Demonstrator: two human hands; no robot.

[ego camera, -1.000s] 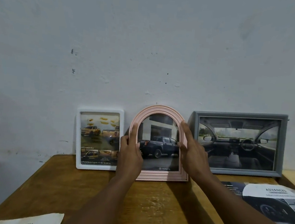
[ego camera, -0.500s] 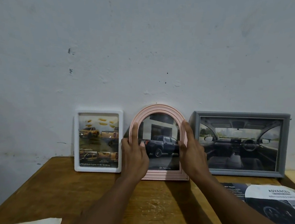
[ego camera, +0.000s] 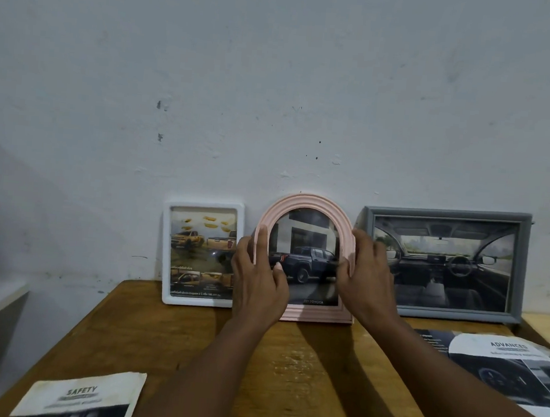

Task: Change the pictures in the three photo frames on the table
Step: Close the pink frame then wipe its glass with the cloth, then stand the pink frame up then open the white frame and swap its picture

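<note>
Pink arched frame [ego camera: 307, 200] dead centre, upright at the back of the wooden table [ego camera: 290, 377], right up by the white wall [ego camera: 277, 77], with both hands on it. The left hand [ego camera: 257, 286] grips its left edge, forefinger running up the rim and thumb lying on the glass. The right hand [ego camera: 368, 281] clasps the right edge, thumb on the front of the rim and fingers curled round the side.

Tight quarters back there. The white frame [ego camera: 206, 203] stands just beside it on the left, its right edge partly covered by the left knuckles. The grey frame [ego camera: 447, 212] stands just beside it on the right, and the right fingers cross in front of its left border. All three stand in a row along the table's far edge.

Nearer the camera, bare wood shows between the forearms. A safety leaflet [ego camera: 88, 394] lies at the near left edge, and a car brochure [ego camera: 502, 358] lies along the right side, in front of the grey frame.
</note>
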